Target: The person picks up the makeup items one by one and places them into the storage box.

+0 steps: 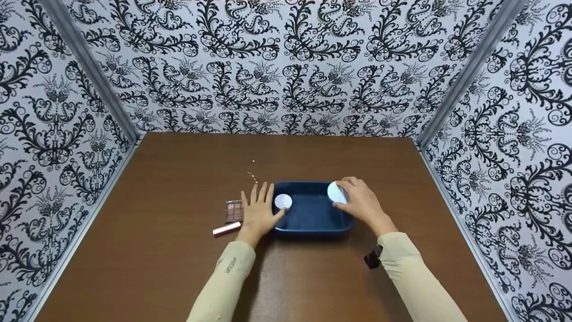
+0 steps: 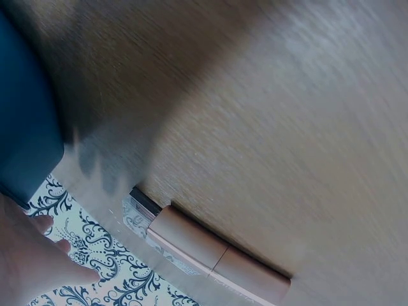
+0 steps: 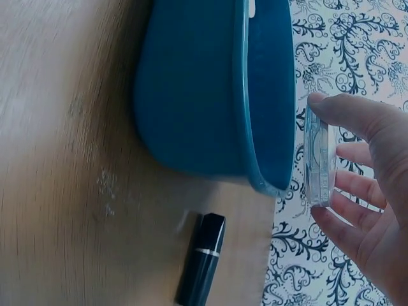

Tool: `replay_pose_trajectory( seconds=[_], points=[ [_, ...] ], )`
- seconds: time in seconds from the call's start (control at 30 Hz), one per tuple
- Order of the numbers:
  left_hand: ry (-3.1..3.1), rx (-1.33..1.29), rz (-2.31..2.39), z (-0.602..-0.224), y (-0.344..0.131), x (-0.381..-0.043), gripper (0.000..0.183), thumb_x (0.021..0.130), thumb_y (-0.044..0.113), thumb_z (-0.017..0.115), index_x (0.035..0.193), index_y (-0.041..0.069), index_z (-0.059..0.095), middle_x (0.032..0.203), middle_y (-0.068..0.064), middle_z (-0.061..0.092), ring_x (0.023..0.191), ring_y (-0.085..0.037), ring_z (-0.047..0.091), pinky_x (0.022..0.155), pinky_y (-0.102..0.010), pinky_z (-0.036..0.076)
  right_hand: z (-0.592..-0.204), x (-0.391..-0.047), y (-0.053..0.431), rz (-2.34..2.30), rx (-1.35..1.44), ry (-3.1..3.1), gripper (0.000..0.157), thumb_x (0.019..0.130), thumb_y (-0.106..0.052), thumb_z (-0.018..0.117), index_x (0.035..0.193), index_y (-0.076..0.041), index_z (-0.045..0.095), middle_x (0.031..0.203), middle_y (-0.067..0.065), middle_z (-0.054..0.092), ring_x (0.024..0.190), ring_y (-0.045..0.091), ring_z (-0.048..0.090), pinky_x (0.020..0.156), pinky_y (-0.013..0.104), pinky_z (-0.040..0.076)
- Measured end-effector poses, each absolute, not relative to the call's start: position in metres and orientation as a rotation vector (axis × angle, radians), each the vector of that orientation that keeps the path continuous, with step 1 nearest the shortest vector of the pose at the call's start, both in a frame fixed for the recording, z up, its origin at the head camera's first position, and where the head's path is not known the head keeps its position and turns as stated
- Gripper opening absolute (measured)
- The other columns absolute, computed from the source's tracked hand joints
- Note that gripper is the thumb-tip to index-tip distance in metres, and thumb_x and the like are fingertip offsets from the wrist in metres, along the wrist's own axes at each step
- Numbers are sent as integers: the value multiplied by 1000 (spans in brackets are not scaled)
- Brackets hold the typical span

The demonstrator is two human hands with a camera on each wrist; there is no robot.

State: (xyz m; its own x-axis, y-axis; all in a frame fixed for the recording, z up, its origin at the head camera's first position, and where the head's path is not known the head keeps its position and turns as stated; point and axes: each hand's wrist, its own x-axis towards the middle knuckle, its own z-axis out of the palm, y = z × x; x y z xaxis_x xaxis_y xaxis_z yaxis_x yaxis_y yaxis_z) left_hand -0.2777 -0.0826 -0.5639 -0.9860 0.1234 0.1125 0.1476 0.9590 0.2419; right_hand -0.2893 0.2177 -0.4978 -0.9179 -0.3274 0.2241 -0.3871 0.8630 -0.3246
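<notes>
My right hand (image 1: pixel 361 201) grips a flat round compact (image 1: pixel 336 193) by its edge, over the right end of a blue basin (image 1: pixel 308 231). In the right wrist view the compact (image 3: pixel 319 159) has a clear side, held between thumb and fingertips beyond the basin's rim. My left hand (image 1: pixel 259 214) lies at the basin's left side with fingers spread and straight. Just right of that hand, inside the basin, is a smaller white round item (image 1: pixel 283 202). An eyeshadow palette (image 1: pixel 233 211), partly covered by the left hand, lies beside it.
A rose-gold tube (image 1: pixel 227 229) lies on the table in front of the palette. Near the basin in the right wrist view is a black lipstick tube (image 3: pixel 202 261). Small bright specks (image 1: pixel 253 176) show behind the left hand. Patterned walls (image 1: pixel 286 67) enclose the brown table (image 1: pixel 170 179).
</notes>
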Motion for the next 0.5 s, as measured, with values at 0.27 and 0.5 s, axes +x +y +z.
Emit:
replay_pose_trajectory(
  seconds=[0.27,0.5],
  points=[
    [-2998,-217,-379,-566,-83,-278,88,89,66,51,158,17,28,164,-9,29,152,-37,23,120,-68,10,-501,-290,206,568,574,-2890,63,77,-33,84,131,-7,63,133,16,59,119,37,56,97,54,51],
    [-3020,-206,-370,-564,-82,-277,88,89,67,49,159,17,27,165,-8,27,153,-36,21,120,-68,9,-504,-291,195,543,592,-2915,62,78,-33,84,131,-8,63,134,14,59,120,36,56,97,53,51]
  ],
)
